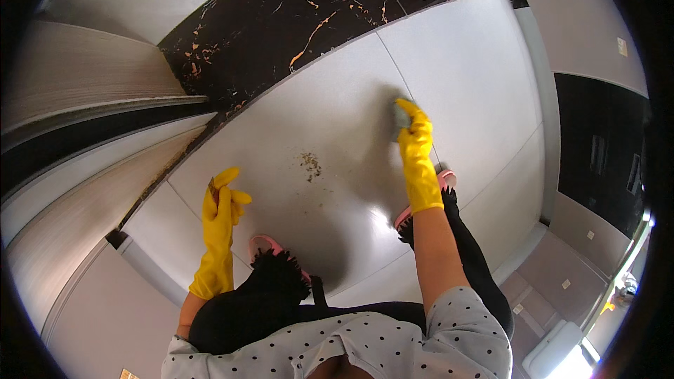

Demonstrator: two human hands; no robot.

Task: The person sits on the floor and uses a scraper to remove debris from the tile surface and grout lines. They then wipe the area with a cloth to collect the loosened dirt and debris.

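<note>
Both hands wear yellow rubber gloves. My right hand point(417, 130) is closed on a grey-green scrubbing pad point(401, 121), low over the pale tiled floor point(351, 98). The pad's far side lies in shadow, and its exact shape is hard to make out. To the left, my left hand point(226, 198) is raised above the floor with its fingers bent. A small brown thing point(213, 188) shows at those fingers, too small to name. Between the hands, a patch of dark crumbs point(310, 166) lies scattered on the tile.
My feet in pink slippers point(265, 244) stand on the tile near the crumbs. A black, gold-veined stone strip point(302, 17) borders the floor's far side. Wood-grain panels point(84, 70) rise at left. Cabinets with a black front point(600, 144) line the right.
</note>
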